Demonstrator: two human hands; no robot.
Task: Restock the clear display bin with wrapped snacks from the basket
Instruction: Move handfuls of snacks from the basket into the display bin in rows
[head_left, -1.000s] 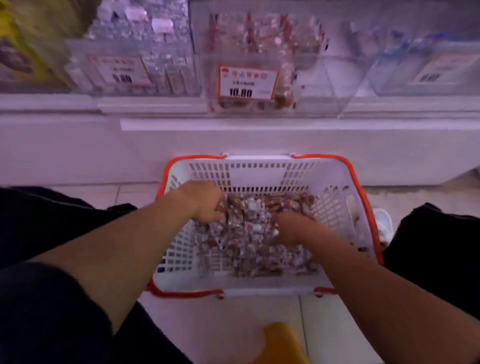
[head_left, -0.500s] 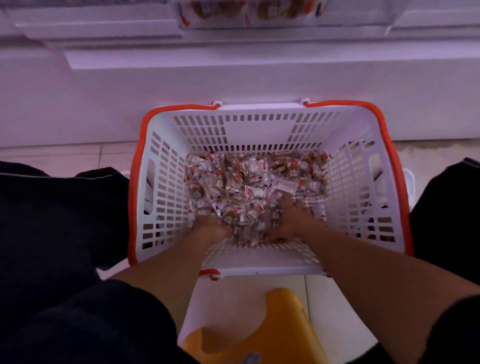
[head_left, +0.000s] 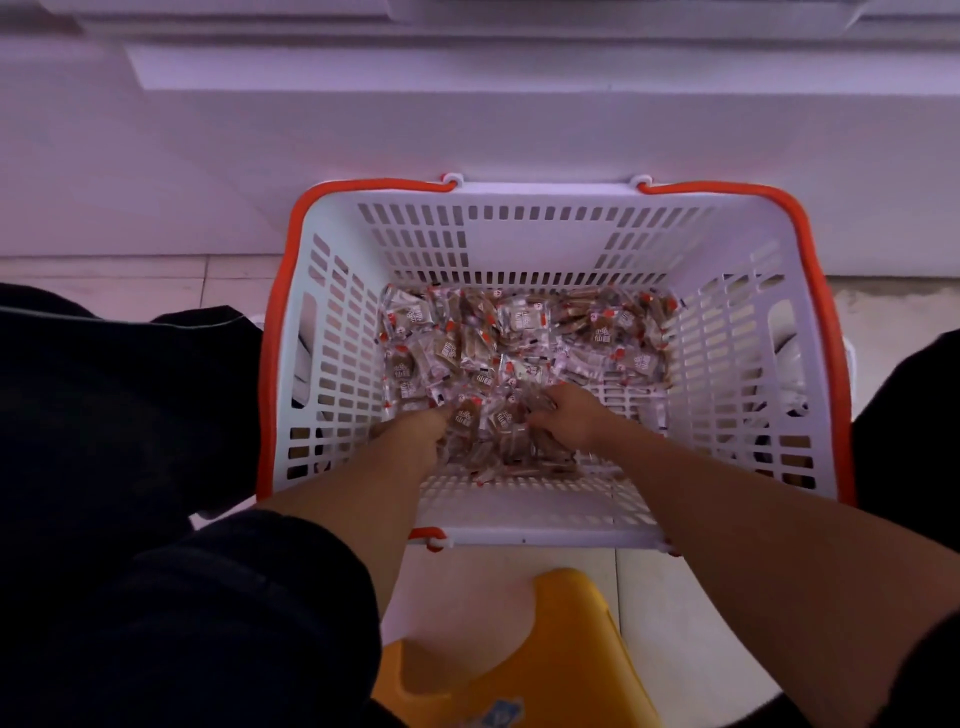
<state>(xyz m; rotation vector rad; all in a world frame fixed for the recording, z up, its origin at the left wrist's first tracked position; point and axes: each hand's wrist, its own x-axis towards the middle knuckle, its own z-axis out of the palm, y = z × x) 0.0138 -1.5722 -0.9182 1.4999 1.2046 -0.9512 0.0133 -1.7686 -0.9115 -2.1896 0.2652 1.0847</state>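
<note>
1. While both hands sit in the basket (head_left: 727, 364), the snacks (head_left: 519, 338) lie heaped on its floor, mostly toward its far wall.
2. Left hand (head_left: 415, 431) and right hand (head_left: 563, 413) flank the pile's near edge, about equally close.
3. Fingers are buried in wrappers, so honestly can't tell what's actually gripped.
4. No bin in view.

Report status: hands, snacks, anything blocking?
Both hands, left hand and right hand, gathering wrapped snacks inside basket. Display bin out of view. Nothing blocking.
</note>
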